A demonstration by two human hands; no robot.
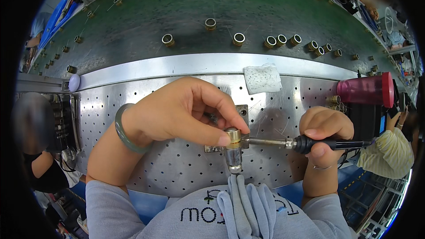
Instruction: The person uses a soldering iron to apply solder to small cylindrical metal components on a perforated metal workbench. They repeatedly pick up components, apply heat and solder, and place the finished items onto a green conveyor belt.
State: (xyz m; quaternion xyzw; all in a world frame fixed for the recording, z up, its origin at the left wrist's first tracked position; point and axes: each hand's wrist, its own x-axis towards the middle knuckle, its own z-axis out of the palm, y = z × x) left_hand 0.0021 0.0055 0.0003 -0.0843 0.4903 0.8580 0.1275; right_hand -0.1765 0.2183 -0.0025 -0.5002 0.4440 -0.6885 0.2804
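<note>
My left hand [181, 110] pinches a small brass ring [233, 135] sitting on top of a grey metal fixture [233, 155] at the near edge of the perforated steel plate [133, 106]. My right hand [325, 135] grips the black handle of a soldering iron [310, 143]. Its metal shaft points left and its tip touches the brass ring. A green bangle is on my left wrist.
A green conveyor belt [199, 9] beyond the plate carries several brass rings [239, 39]. A white sponge pad [262, 79] lies on the plate's far edge. A pink cup with a red lid [367, 90] lies at the right. Other people sit at left and right.
</note>
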